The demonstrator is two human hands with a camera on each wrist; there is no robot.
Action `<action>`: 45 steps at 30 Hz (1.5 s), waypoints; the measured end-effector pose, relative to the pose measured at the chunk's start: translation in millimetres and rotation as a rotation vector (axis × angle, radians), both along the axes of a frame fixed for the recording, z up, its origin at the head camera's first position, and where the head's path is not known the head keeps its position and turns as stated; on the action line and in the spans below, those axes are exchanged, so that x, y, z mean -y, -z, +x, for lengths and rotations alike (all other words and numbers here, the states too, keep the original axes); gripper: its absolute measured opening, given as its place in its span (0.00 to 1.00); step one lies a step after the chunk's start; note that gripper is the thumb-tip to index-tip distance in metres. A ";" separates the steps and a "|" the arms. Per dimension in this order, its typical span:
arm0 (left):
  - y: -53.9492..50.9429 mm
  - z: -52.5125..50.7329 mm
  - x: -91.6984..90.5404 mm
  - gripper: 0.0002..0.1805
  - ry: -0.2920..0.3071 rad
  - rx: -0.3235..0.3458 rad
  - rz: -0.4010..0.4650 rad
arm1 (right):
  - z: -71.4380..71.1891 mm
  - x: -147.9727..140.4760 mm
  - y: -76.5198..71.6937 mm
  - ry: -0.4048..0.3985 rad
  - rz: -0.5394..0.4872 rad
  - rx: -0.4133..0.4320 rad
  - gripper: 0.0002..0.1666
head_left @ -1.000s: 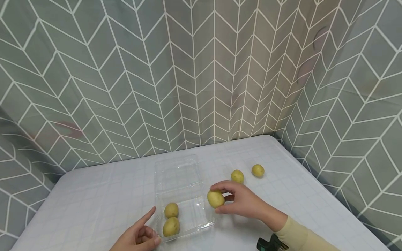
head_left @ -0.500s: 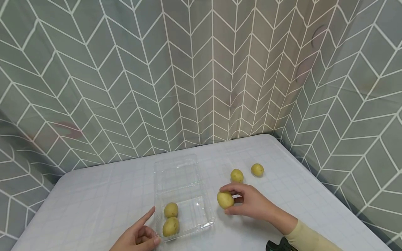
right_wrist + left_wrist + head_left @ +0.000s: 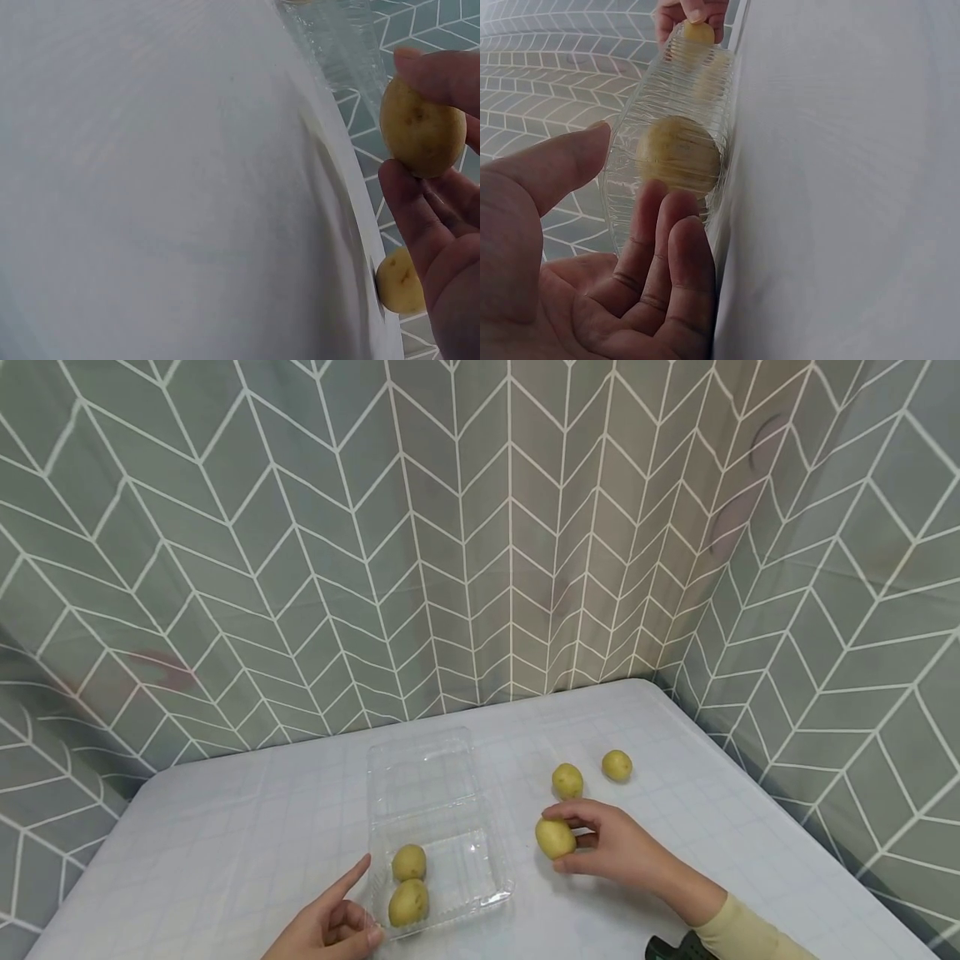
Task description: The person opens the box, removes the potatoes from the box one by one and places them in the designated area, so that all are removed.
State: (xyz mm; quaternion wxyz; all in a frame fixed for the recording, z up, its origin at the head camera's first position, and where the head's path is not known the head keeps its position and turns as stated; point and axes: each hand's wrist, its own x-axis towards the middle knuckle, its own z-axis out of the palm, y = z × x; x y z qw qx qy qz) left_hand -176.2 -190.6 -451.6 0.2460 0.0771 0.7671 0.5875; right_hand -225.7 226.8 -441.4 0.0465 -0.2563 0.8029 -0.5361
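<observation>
The right hand (image 3: pixel 615 847) pinched a yellow potato (image 3: pixel 553 838) right of the open plastic clamshell (image 3: pixel 463 870); a loosened grip could have let it roll away. The left hand (image 3: pixel 330 922), loose-fingered, touched the clamshell's near-left corner.

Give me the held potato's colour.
The held potato is dull yellow, best seen in the right wrist view.
</observation>
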 end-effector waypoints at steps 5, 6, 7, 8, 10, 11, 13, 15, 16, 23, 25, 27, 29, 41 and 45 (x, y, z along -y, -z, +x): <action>-0.6 2.1 0.2 0.53 0.015 -0.009 0.017 | -0.1 -3.5 3.0 0.009 0.006 0.011 0.33; -0.8 2.4 0.5 0.53 0.018 -0.013 0.017 | -0.3 -4.0 3.6 0.012 0.008 0.015 0.33; -1.1 2.5 0.8 0.52 0.020 -0.016 0.016 | -0.5 -4.4 4.3 0.016 0.015 0.017 0.33; -1.3 2.6 1.3 0.52 0.023 -0.019 0.014 | -0.8 -4.7 5.0 0.020 0.023 0.017 0.33; -1.5 2.4 2.0 0.52 0.025 -0.022 0.009 | -1.5 -5.4 6.6 0.027 0.035 0.017 0.33; -1.4 2.2 2.5 0.52 0.024 -0.022 0.006 | -1.9 -5.8 7.5 0.030 0.042 0.015 0.32; -0.9 1.5 2.9 0.52 0.021 -0.021 -0.002 | -2.6 -6.7 9.0 0.035 0.053 0.008 0.32; 0.0 1.0 3.1 0.52 0.018 -0.019 -0.003 | -3.0 -7.6 10.6 0.037 0.059 0.003 0.32; 0.2 0.9 3.2 0.52 0.017 -0.018 -0.003 | -3.2 -7.8 11.1 0.038 0.064 -0.003 0.32; 1.2 1.5 2.9 0.51 0.017 -0.026 -0.002 | -3.9 -9.4 14.8 0.042 0.109 -0.034 0.31; 1.4 1.3 3.0 0.51 0.020 -0.036 -0.001 | -3.9 -10.1 15.6 0.035 0.118 -0.043 0.32; 1.5 0.9 3.2 0.51 0.026 -0.045 0.001 | -4.2 -10.7 16.5 0.027 0.126 -0.049 0.32; 1.6 0.6 3.6 0.51 0.030 -0.051 -0.001 | -4.5 -11.0 17.3 0.021 0.137 -0.053 0.33; 2.7 0.9 4.9 0.51 0.032 -0.040 -0.001 | -4.4 -11.3 17.8 0.021 0.169 -0.040 0.34; 2.5 1.2 3.9 0.51 0.021 -0.034 -0.001 | -4.3 -12.3 17.1 0.019 0.162 -0.018 0.34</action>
